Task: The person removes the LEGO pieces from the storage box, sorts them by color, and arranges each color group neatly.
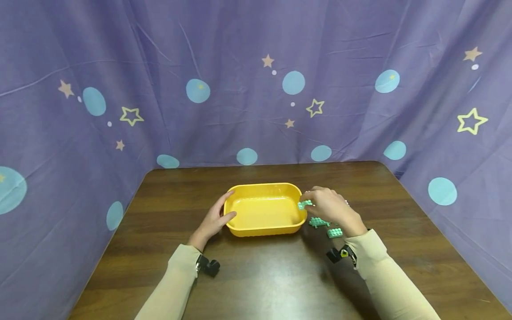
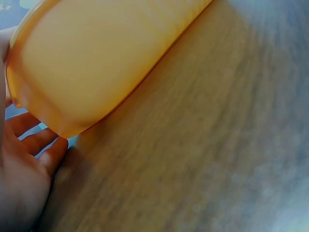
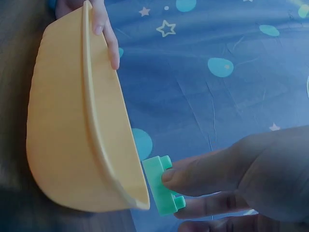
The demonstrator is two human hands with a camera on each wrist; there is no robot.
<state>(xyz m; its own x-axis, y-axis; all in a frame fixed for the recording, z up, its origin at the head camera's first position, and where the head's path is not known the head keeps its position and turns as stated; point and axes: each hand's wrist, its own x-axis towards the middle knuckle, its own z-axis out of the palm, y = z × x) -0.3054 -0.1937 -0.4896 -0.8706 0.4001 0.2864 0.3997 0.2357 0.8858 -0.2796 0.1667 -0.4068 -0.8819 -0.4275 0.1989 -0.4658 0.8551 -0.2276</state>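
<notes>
A yellow plastic tub [image 1: 264, 231] stands on the table in the head view. My left hand [image 1: 212, 222] grips its left end, with the thumb over the rim; in the left wrist view, fingers [image 2: 53, 153] lie against the tub's outer end. Between thumb and fingers, my right hand [image 1: 330, 206] pinches a mint-green toy building block [image 3: 161, 186] beside the tub's right rim. The studs of this block face the palm in the right wrist view. Below the right hand, more green building blocks [image 1: 318, 222] lie on the table, one block [image 1: 334, 232] nearer me.
A brown wooden table [image 1: 256, 275] carries everything. Behind it and at both sides hangs a purple curtain [image 1: 240, 120] with stars and blue ovals. Small pale pieces behind the right hand are mostly hidden. Each wrist wears a dark strapped camera [image 1: 209, 266].
</notes>
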